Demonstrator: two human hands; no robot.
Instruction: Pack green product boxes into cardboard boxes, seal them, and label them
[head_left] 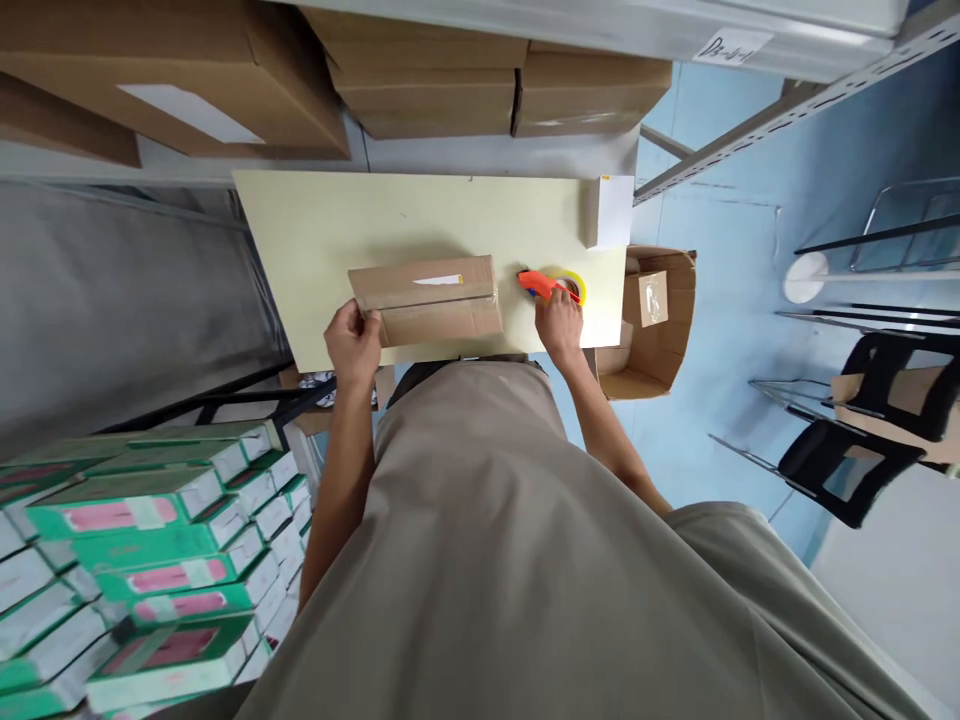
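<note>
A long brown cardboard box (427, 300) lies on the pale yellow table, a seam running along its top and a white label near the far edge. My left hand (354, 342) grips its near left corner, thumb on top. To the right of the box, my right hand (559, 322) is closed around an orange tape dispenser (538, 283) with a roll of yellow-edged tape (578, 284) on it. The dispenser rests on or just above the tabletop, apart from the box; which of these I cannot tell. My right fingertips are partly hidden.
A small white box (610, 212) stands at the table's (315, 230) far right corner. Beyond it, large cartons (442, 95) fill a shelf. An open carton (660, 345) sits to the right, below table height. Green-and-white boxes (180, 520) are stacked at left; black chairs (847, 460) stand right.
</note>
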